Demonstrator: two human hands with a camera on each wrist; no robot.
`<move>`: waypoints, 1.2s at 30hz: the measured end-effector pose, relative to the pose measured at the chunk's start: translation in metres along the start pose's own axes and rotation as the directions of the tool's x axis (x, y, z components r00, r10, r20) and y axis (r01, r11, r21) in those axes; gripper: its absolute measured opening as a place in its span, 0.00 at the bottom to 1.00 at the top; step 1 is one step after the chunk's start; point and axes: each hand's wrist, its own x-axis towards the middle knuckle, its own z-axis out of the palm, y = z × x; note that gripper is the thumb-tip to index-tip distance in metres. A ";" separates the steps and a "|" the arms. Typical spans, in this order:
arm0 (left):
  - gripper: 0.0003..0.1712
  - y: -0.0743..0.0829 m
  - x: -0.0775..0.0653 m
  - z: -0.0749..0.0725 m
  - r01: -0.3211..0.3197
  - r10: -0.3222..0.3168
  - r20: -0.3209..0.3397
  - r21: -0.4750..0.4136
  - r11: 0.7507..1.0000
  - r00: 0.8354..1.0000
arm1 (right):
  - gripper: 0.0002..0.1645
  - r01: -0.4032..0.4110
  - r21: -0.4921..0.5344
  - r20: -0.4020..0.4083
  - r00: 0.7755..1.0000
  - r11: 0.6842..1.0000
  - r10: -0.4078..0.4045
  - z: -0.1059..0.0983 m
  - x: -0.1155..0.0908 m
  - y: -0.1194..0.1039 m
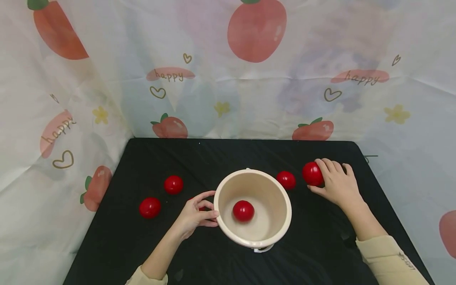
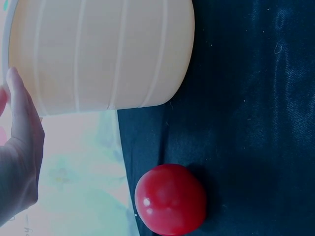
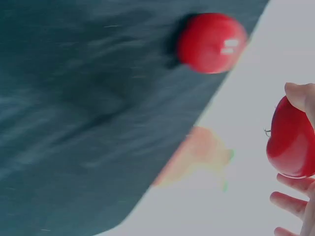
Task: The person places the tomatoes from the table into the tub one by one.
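Fingers [image 1: 210, 214] half-hiding red ball [image 1: 201, 207] beside bowl [image 1: 228, 186], grip unclear

Printed backdrop cloth [image 1: 228, 99]: the word "happy" in brown script on pink blotches, legible three times in the head view — upper centre-left [image 1: 170, 75], upper right [image 1: 360, 77], and left side, tilted [image 1: 58, 131]. Sleeve lettering at lower right unreadable.
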 end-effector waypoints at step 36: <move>0.37 -0.002 0.001 -0.001 -0.006 0.007 0.034 -0.023 1.000 0.999 | 0.50 0.696 0.007 0.012 0.718 0.718 -0.696 -0.005 0.017 -0.187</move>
